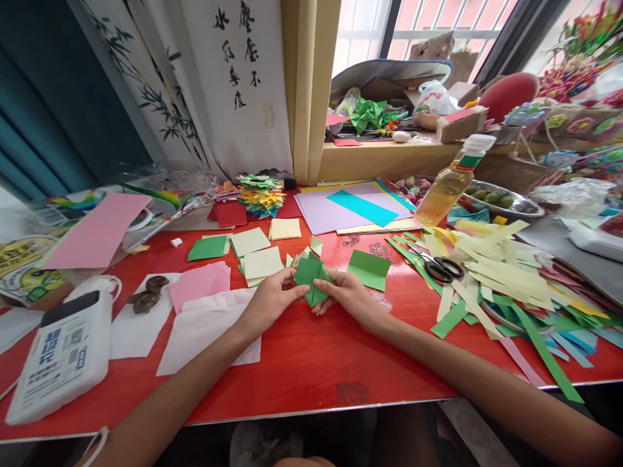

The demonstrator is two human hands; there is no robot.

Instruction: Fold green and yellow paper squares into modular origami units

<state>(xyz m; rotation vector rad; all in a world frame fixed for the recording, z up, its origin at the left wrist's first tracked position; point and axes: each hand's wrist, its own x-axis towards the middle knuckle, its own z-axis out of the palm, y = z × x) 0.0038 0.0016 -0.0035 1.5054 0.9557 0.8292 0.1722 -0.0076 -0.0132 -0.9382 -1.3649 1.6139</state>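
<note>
Both my hands hold one folded green paper piece (310,277) just above the red table (302,363). My left hand (272,299) pinches its left edge with thumb and fingers. My right hand (346,295) grips its right side. Pale yellow paper squares (261,262) and a green square (207,248) lie just beyond my left hand. A folded green sheet (368,268) lies right beside my right hand.
Scissors (438,266) rest on a heap of yellow and green paper strips (506,279) at the right. An oil bottle (452,181), purple sheets (341,207), a stack of folded pieces (260,193), pink paper (199,283), white paper (209,327) and a wipes pack (61,353) surround the work spot.
</note>
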